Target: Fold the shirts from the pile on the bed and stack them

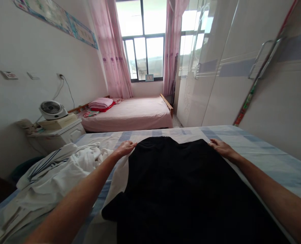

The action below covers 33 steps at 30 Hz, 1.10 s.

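Both hands, left [126, 147] and right [222, 148], pinch the far corners of the black garment [181, 183], lengthwise toward the window [146, 57]; blue-checked bedding [264, 152] lies bare rightward.

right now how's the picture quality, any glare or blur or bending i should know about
Head view: the window is blown out nearly white; head view: glossy wardrobe doors mirror its glare; head view: the black garment is so dark that most folds vanish; head view: the left forearm looks soft, and wide-angle stretch makes the wardrobe lean.
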Available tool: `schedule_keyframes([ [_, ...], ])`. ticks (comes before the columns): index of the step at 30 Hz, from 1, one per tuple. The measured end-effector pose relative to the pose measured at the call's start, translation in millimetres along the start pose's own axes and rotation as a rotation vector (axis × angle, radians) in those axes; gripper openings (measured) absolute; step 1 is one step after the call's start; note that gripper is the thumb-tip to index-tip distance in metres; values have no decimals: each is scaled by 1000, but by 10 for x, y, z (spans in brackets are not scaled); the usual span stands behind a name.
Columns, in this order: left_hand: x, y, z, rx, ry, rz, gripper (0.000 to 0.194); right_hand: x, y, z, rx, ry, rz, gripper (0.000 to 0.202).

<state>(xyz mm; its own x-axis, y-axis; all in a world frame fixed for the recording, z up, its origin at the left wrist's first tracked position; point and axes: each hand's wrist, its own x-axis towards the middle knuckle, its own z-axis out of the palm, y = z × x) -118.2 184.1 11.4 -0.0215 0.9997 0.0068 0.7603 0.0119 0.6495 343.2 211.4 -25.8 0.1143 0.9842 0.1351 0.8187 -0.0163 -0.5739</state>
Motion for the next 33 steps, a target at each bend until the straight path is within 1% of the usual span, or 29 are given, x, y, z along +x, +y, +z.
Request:
schedule_keyframes([
  [3,285,11,195,-79,-28,-46,43,224,-82,180,14,-26,-45,41],
  [5,375,40,315,-143,-50,-66,42,264,-146,253,11,-43,-67,38],
  [6,384,60,363,-180,-62,-68,41,248,-175,266,20,-66,-84,36],
  [8,327,101,412,-263,-80,-46,40,146,-222,233,86,-164,-124,34],
  [9,263,118,403,-317,-73,-21,42,64,-240,184,149,-225,-141,35],
  [10,180,132,369,-385,-44,13,44,-32,-257,113,223,-273,-154,36],
  [11,82,142,309,-463,11,52,46,-134,-274,22,292,-296,-164,36],
  [12,-22,149,227,-542,87,94,46,-236,-295,-85,345,-284,-170,37],
  [14,-223,165,18,-658,266,172,47,-403,-359,-324,380,-199,-179,37],
  [15,-301,180,-94,-675,350,202,47,-453,-408,-441,368,-138,-177,38],
  [17,-372,239,-297,-615,503,244,47,-454,-546,-635,285,11,-161,40],
  [18,-353,281,-377,-552,580,269,46,-401,-631,-699,208,104,-160,40],
  [19,-296,326,-437,-479,660,296,44,-313,-724,-737,107,206,-170,39],
  [21,-85,406,-497,-318,796,344,39,-61,-907,-733,-116,392,-214,38],
  [22,50,429,-500,-236,838,348,38,84,-986,-696,-208,452,-246,38],
  [23,188,434,-488,-144,852,321,39,227,-1049,-640,-266,484,-270,39],
  [24,315,421,-466,-48,839,271,41,354,-1091,-572,-297,486,-282,42],
  [26,481,340,-406,118,768,157,42,521,-1102,-419,-310,414,-254,47],
  [27,497,281,-375,177,711,117,43,548,-1067,-343,-310,365,-223,49],
  [28,458,216,-349,221,629,105,45,533,-1005,-274,-311,318,-190,51],
  [29,361,150,-328,247,529,127,46,478,-916,-212,-315,273,-166,52],
  [30,206,85,-314,258,418,176,46,386,-802,-160,-321,237,-154,53],
  [31,-2,22,-307,270,282,232,45,262,-667,-118,-329,213,-146,53],
  [33,-539,-98,-310,208,82,352,46,-54,-348,-60,-332,180,-129,50],
])
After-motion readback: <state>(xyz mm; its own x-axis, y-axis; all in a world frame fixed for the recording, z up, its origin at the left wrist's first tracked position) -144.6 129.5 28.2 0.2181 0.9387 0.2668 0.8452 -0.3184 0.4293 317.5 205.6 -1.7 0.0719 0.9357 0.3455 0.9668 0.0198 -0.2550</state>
